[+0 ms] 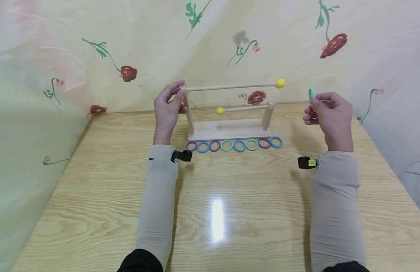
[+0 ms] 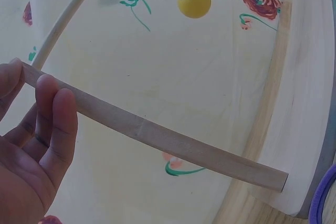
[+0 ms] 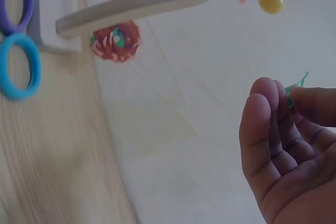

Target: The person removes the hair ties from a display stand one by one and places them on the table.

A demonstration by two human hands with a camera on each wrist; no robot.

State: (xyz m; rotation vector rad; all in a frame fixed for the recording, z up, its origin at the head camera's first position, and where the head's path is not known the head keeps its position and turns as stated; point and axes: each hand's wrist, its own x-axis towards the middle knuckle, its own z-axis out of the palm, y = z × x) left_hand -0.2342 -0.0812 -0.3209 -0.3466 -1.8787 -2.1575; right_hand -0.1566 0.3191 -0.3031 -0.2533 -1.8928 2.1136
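Note:
A wooden stand point(image 1: 230, 129) has two posts, each with a horizontal rod tipped by a yellow ball. My left hand point(image 1: 167, 109) grips the top of the taller left post point(image 2: 157, 137), thumb on one side and fingers on the other. The long upper rod point(image 1: 233, 87) runs right from there to its yellow ball point(image 1: 280, 83). Off to the right of that ball, my right hand point(image 1: 335, 117) pinches a green ring point(image 1: 312, 93) between thumb and fingers, held up above the table. In the right wrist view the fingers hide most of this ring.
Along the front of the stand's base lies a row of several purple, blue and green rings point(image 1: 239, 146). The lower rod's yellow ball point(image 1: 220, 110) points left from the shorter right post point(image 1: 268, 116). Behind the wooden table point(image 1: 247, 196) hangs a flowered cloth point(image 1: 210, 49).

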